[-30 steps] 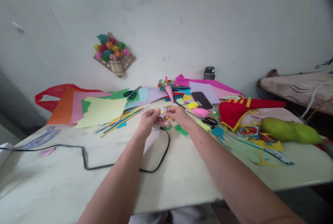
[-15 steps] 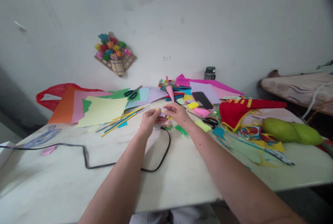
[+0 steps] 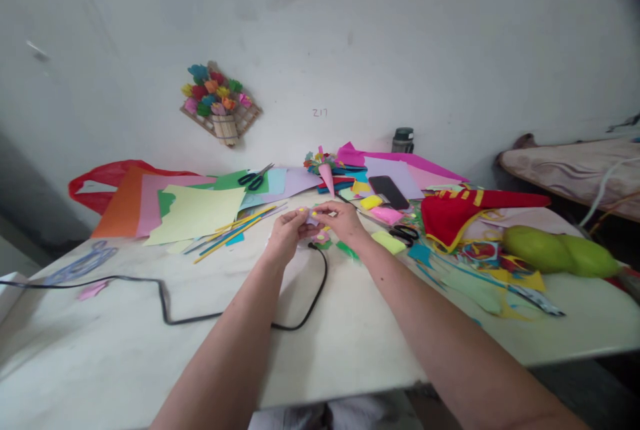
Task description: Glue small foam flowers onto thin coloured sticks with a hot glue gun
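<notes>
Purple piece (image 3: pixel 311 219), mostly covered, above the counter (image 3: pixel 100 363)

The left hand (image 3: pixel 287 230) and the right hand (image 3: pixel 345 220) meet over the middle part. The fingers of both are pinched on the purple piece, so only a little of it is visible, and I cannot tell its full shape. Yellow dots (image 3: pixel 315 214) show near the fingertips; whether they are fixed to it is not clear. Under the hands, some scraps (image 3: pixel 323 238) are partly covered. The cable (image 3: pixel 165 313) enters from the left edge, disappears behind the left forearm, and comes out again to end near the hands. A white box (image 3: pixel 11 290) is cut off at the left.

The counter is pale and smooth. Coloured sheets (image 3: pixel 203 213) overlap at its back left. On the right lie the phone (image 3: pixel 389 192), a red cloth (image 3: pixel 447 217) and a lumpy green thing (image 3: pixel 560 253) which I cannot identify. The wall (image 3: pixel 450 30) is plain, with faint marks, a written number and a flower ornament (image 3: pixel 215 103). A patterned surface (image 3: pixel 575 167) is cut by the right edge.
</notes>
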A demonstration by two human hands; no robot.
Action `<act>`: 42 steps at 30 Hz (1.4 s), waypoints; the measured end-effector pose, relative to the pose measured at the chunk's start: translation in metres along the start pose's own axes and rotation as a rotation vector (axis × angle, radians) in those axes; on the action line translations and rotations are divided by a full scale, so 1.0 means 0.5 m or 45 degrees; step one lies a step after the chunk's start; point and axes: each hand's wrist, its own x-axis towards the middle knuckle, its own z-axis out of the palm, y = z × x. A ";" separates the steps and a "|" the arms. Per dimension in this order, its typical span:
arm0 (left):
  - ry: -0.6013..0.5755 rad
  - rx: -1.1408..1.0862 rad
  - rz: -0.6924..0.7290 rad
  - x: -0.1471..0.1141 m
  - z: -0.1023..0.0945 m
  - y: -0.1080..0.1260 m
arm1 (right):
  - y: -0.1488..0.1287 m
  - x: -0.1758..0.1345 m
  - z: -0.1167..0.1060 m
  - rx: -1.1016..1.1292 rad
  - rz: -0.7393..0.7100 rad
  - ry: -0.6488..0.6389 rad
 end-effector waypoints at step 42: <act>0.053 -0.188 -0.034 -0.002 0.017 -0.004 | 0.007 0.002 0.000 -0.250 -0.226 0.113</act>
